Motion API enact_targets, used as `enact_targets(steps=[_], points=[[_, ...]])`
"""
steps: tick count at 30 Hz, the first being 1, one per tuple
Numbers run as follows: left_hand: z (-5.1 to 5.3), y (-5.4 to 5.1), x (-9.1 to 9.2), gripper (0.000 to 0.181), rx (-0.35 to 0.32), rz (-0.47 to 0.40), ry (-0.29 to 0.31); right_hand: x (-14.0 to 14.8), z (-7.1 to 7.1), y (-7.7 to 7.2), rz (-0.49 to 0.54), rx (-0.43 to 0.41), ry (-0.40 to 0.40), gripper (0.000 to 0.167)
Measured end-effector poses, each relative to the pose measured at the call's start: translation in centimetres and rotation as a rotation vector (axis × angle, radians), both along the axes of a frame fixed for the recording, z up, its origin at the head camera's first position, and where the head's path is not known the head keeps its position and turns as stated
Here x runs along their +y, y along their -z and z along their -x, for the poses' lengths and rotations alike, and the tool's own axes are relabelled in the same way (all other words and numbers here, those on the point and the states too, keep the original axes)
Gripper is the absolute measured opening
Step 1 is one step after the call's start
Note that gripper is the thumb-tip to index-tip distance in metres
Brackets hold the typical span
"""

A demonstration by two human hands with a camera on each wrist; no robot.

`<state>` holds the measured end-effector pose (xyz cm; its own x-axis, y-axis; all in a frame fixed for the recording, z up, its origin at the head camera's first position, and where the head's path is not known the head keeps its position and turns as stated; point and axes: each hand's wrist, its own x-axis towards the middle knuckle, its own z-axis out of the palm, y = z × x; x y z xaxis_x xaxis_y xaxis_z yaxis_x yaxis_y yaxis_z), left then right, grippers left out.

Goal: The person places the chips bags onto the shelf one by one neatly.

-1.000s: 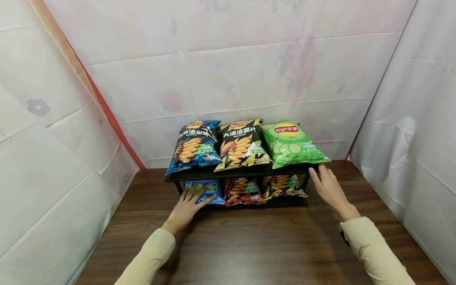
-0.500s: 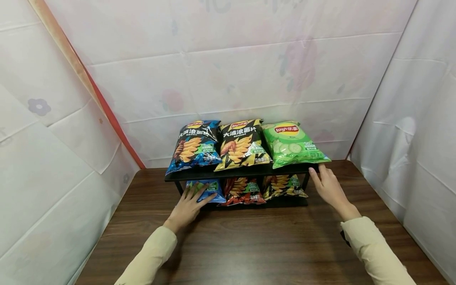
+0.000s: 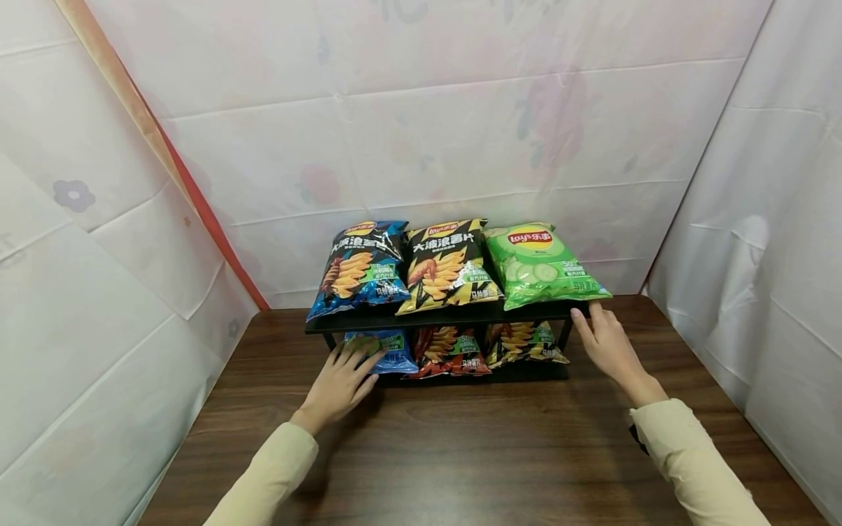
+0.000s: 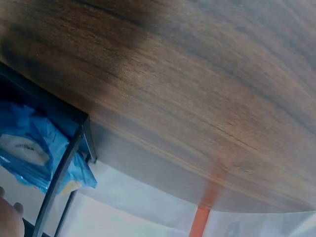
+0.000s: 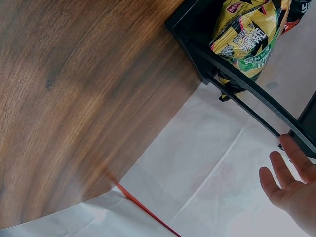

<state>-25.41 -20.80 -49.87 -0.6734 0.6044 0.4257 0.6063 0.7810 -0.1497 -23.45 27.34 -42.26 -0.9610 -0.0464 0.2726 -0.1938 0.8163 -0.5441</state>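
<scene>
A two-tier black shelf (image 3: 460,317) carries crisp bags on both levels. Below, at the left, lies a light-blue crisp bag (image 3: 395,358); my left hand (image 3: 334,391) is just in front of it with fingers spread, partly covering it. I cannot tell whether the fingertips still touch. The left wrist view shows this blue bag (image 4: 29,148) behind the shelf's end frame. My right hand (image 3: 612,352) is against the right end of the upper tier, fingers extended. In the right wrist view, the right hand's (image 5: 296,182) fingertips reach the black frame (image 5: 247,84).
A blue-black bag (image 3: 360,267), a yellow-black bag (image 3: 449,267) and a green bag (image 3: 542,269) lie on the upper tier. A red bag (image 3: 450,354) and another yellow-black bag (image 3: 522,343) fill the lower tier. The wooden table (image 3: 460,446) meets white cloth walls (image 3: 421,139).
My left hand has drawn back slightly to the left and toward me, uncovering more of the light-blue bag. The right hand stays in place on the shelf.
</scene>
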Motion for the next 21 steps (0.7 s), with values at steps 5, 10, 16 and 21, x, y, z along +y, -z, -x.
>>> enact_targets(steps=[5,10,16,21], points=[[-0.4,-0.5,-0.4,0.049,0.040,-0.082,-0.042,0.0,0.0,0.0,-0.002,0.014,-0.003,0.064],[-0.4,-0.9,0.3,0.048,-0.041,-0.217,-0.113,0.1,0.0,0.1,0.000,0.018,-0.001,0.063],[1.0,-1.6,2.4,0.058,-0.243,-0.364,-0.239,0.2,0.0,0.2,-0.004,0.027,0.006,0.060],[2.4,-2.1,3.5,0.078,-0.426,-0.417,-0.345,0.3,0.0,0.2,-0.007,0.039,0.011,0.057]])
